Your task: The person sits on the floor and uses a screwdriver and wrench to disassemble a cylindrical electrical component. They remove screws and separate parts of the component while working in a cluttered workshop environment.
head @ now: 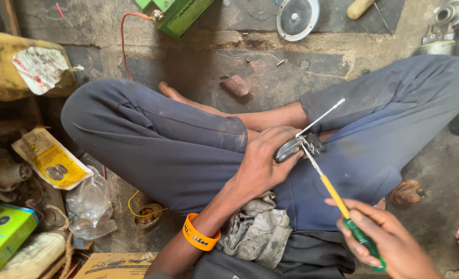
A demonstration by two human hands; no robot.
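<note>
One small dark metal part (296,146) with a thin silver rod sticking out toward 1 o'clock sits at picture centre, pinched in the left hand (263,165) over the crossed legs. One screwdriver (338,199), yellow shaft and green handle, has its tip on that part; the right hand (387,243) is closed round the handle at 5 o'clock. One orange wristband (200,233) circles the left wrist. One grey rag (258,230) lies in the lap. Clutter crowds the left edge; bare concrete floor (291,67) opens at 12 o'clock.
</note>
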